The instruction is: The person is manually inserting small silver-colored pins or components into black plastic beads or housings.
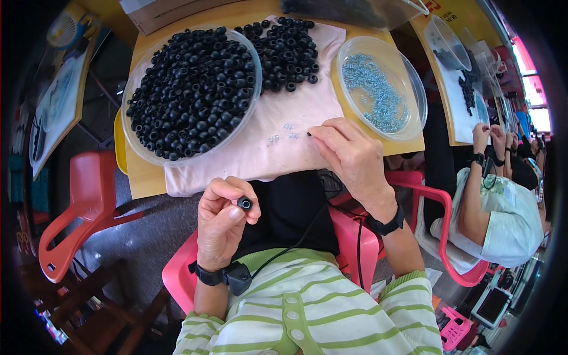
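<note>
My left hand (223,216) is closed, pinching a black bead-like plastic piece (244,203) between thumb and fingers, its round hole facing up. Over the pink cloth (236,168), my right hand (349,151) has its thumb and fingertips pressed together. A tiny dark speck shows at those fingertips, too small to name. Just left of them lie a few small shiny metal bits (288,126) that look like springs. A large clear tub (258,77) heaped with black pieces stands at the left. To the right, a clear round tub (421,97) holds many shiny bluish bits.
More loose black pieces (290,50) lie on the cloth at the back. A clear bin (378,12) and a cardboard box (171,13) border the wooden table (145,183). A red chair (89,189) stands left. Another person (491,219) sits at a table on the right.
</note>
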